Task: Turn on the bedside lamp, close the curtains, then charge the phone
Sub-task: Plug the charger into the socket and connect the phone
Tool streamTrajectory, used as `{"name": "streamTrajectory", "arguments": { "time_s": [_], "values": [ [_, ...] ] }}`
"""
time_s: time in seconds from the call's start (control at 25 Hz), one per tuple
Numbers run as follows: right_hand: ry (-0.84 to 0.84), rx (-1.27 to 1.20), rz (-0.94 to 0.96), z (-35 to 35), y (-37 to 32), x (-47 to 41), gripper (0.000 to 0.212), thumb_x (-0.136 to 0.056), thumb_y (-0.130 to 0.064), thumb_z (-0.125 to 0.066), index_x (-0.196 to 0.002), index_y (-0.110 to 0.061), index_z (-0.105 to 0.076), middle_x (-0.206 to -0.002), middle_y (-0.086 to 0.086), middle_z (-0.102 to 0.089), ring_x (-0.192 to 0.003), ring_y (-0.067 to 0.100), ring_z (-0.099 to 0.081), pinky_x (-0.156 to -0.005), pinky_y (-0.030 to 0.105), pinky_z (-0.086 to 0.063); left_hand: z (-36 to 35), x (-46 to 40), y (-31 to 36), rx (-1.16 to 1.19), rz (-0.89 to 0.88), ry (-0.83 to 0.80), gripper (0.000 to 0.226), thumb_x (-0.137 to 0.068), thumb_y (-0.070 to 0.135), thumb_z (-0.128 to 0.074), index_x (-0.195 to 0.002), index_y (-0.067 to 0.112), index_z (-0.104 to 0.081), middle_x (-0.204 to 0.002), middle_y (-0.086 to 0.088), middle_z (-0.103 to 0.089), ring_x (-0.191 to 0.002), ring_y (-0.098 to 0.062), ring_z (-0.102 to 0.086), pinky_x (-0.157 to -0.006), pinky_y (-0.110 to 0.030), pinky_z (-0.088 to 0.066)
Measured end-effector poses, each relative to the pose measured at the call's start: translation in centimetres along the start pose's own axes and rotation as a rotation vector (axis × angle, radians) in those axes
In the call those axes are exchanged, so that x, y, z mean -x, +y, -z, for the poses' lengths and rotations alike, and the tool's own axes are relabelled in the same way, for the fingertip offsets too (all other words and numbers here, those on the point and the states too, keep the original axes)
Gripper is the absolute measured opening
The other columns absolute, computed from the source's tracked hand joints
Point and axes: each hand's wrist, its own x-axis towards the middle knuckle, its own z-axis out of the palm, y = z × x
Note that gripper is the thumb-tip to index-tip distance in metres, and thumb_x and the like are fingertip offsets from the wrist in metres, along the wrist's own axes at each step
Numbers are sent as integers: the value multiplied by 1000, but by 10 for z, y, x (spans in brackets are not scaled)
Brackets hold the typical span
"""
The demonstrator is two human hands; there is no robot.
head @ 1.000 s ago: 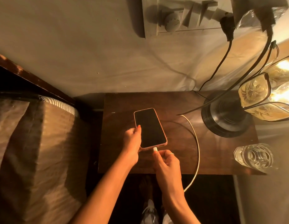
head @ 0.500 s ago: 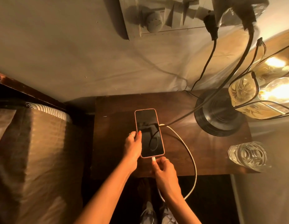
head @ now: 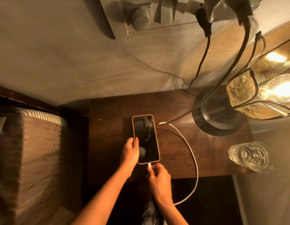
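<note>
The phone [head: 145,139] lies flat and screen-up on the bedside table [head: 111,127], long axis running from the near edge toward the wall, its charging end pointing at the near edge and the screen dark. The left hand [head: 130,152] is closed on the phone's left side, thumb resting on the glass. The right hand [head: 159,177] pinches the white plug of the charging cable [head: 192,156] right at the phone's bottom end; whether it is fully seated, I cannot tell. The cable loops out past the near edge and curls back toward the table's middle. At the far right corner stands the lamp [head: 217,117], its bulb glowing. A clear glass [head: 249,156] sits at the near right corner. On the wall, the switch panel [head: 150,15] shows small letters reading "FAN" beside a round dial.
</note>
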Motion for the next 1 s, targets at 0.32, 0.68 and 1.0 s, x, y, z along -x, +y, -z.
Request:
{"name": "streamTrajectory", "arguments": {
  "time_s": [0.32, 0.68, 1.0],
  "values": [
    [-52, 330, 135, 4, -3, -14, 22, -90, -32, -52, -99, -15, -64, -95, 8, -71, -88, 25, -67, -79, 43, -55, 14, 7, 4, -515, -359, 150, 40, -98, 35, -33, -87, 7, -58, -95, -17, -70, -91, -35, -66, -64, -35, -43],
    [-98, 194, 239, 35, -102, 26, 24, -88, -35, -56, -90, -14, -65, -86, 5, -70, -82, 19, -67, -79, 41, -54, 36, 15, 7, -517, -367, 169, 33, -98, 30, -33, -92, 13, -60, -99, -9, -70, -92, -28, -67, -62, -29, -39],
    [-208, -818, 635, 121, -283, 124, 34, -90, -12, -54, -122, -23, -53, -81, 2, -68, -66, 12, -64, -60, 24, -54, 96, 24, 63, -479, -380, 316, 34, -98, 32, -32, -85, 16, -60, -92, -10, -71, -77, -22, -66, -56, -29, -41]
  ]
}}
